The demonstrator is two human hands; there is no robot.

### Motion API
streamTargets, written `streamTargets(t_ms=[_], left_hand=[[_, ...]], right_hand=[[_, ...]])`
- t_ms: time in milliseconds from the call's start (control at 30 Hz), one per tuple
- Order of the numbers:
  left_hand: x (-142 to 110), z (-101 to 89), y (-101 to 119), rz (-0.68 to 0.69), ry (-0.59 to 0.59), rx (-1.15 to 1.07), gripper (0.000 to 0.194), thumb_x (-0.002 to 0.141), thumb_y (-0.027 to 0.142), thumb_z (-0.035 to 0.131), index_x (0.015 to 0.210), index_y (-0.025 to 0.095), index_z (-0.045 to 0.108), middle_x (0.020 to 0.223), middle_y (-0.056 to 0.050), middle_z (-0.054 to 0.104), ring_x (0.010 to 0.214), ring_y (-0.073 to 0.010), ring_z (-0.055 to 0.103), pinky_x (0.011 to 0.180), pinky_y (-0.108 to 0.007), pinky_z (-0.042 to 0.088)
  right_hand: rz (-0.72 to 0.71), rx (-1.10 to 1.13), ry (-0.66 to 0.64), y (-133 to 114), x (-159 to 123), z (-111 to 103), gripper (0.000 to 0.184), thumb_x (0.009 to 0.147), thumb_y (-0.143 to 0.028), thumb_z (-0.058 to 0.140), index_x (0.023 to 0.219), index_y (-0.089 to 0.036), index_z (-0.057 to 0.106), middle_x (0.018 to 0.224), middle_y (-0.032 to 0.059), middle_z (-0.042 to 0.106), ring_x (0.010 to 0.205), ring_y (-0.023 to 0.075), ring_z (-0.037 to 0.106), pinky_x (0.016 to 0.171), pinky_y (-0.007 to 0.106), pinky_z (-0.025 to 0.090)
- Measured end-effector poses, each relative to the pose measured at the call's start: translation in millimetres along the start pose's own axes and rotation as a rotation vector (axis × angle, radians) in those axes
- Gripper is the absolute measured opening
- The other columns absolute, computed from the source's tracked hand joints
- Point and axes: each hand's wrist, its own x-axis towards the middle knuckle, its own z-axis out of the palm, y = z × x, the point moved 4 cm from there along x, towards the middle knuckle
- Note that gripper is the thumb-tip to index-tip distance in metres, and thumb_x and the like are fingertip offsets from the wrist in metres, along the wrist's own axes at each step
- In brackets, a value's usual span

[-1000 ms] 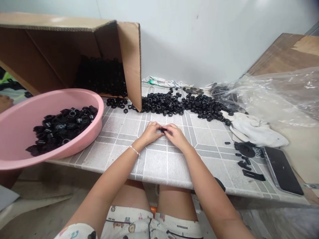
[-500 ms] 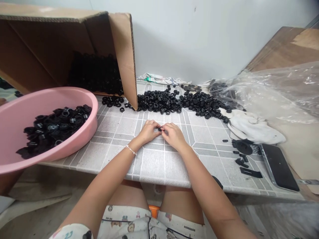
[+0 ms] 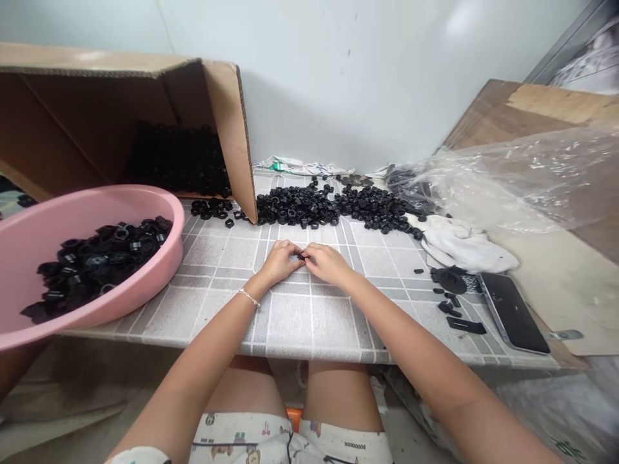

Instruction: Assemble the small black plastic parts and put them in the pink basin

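**Small black part** (image 3: 302, 256), pinched between my two hands above the tile counter (image 3: 309, 328), near its middle. Its shape is too small to make out, and my fingertips cover most of it. Change: over the last second the part and the hands' pose stay much the same, while my view swings and the scene slides across the frame.

**Hands.** The left fingertips (image 3: 293, 252) and right fingertips (image 3: 311, 254) are together, closed on the part from either side. The left hand (image 3: 279, 263), with a bracelet (image 3: 248, 297) at its wrist, and the right hand (image 3: 329, 264) both bend inward. Both forearms angle in from the near edge of the counter.

**Surroundings.** Just beyond the hands lies a spread of black nuts (image 3: 309, 207). Further left, a tipped cardboard box (image 3: 231, 135) holds more nuts (image 3: 176, 161). A pink basin (image 3: 174, 245) at the left holds black fittings (image 3: 97, 261). At right lie a white cloth (image 3: 459, 245), a black disc (image 3: 449, 280), a black strip (image 3: 467, 326) and a dark phone (image 3: 512, 311), with clear plastic sheeting (image 3: 522, 174) behind.
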Motion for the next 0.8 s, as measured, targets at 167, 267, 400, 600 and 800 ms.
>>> streamTargets(t_ms=[167, 267, 400, 600, 800], left_hand=[[-1.5, 1.5, -2.7, 0.011, 0.006, 0.028, 0.022, 0.078, 0.033, 0.065, 0.095, 0.019, 0.070, 0.094, -0.007, 0.064, 0.100, -0.0244, 0.053, 0.093, -0.038, 0.044], [-2.7, 1.2, -1.8, 0.016, -0.004, 0.028, 0.021, 0.079, 0.032, 0.065, 0.095, 0.019, 0.069, 0.094, -0.007, 0.063, 0.101, -0.0238, 0.053, 0.093, -0.038, 0.044], [-3.1, 0.9, -0.8, 0.004, -0.008, 0.023, 0.020, 0.079, 0.030, 0.064, 0.095, 0.019, 0.069, 0.095, -0.007, 0.062, 0.103, -0.0247, 0.052, 0.095, -0.040, 0.043], [-1.9, 2.2, -1.7, -0.008, -0.037, -0.007, 0.022, 0.076, 0.031, 0.068, 0.095, 0.020, 0.068, 0.098, -0.006, 0.062, 0.104, -0.0253, 0.051, 0.094, -0.039, 0.043], [-2.0, 0.2, -0.1, -0.011, -0.033, -0.018, 0.022, 0.074, 0.029, 0.070, 0.094, 0.019, 0.068, 0.096, -0.007, 0.063, 0.104, -0.0257, 0.051, 0.093, -0.039, 0.044]], right_hand=[[0.084, 0.326, 0.174, 16.1, -0.1, 14.4, 0.012, 0.082, -0.019, 0.054, 0.091, -0.020, 0.063, 0.090, 0.0035, 0.063, 0.082, 0.0176, 0.059, 0.078, 0.031, 0.046], [0.133, 0.466, 0.257, 21.2, -1.8, 24.0, 0.012, 0.080, -0.022, 0.057, 0.090, -0.020, 0.063, 0.088, 0.0038, 0.062, 0.082, 0.0180, 0.059, 0.079, 0.033, 0.048], [0.155, 0.507, 0.285, 23.6, -5.8, 29.3, 0.014, 0.079, -0.027, 0.060, 0.090, -0.019, 0.064, 0.088, 0.0050, 0.060, 0.085, 0.0199, 0.059, 0.082, 0.036, 0.048], [0.194, 0.662, 0.317, 34.5, -10.2, 31.0, 0.020, 0.076, -0.019, 0.051, 0.092, -0.020, 0.063, 0.096, 0.0060, 0.062, 0.088, 0.0186, 0.060, 0.088, 0.038, 0.048], [0.282, 0.776, 0.320, 42.0, -11.0, 34.5, 0.032, 0.073, -0.014, 0.045, 0.102, -0.020, 0.059, 0.095, 0.0043, 0.064, 0.086, 0.0170, 0.063, 0.089, 0.039, 0.048]])
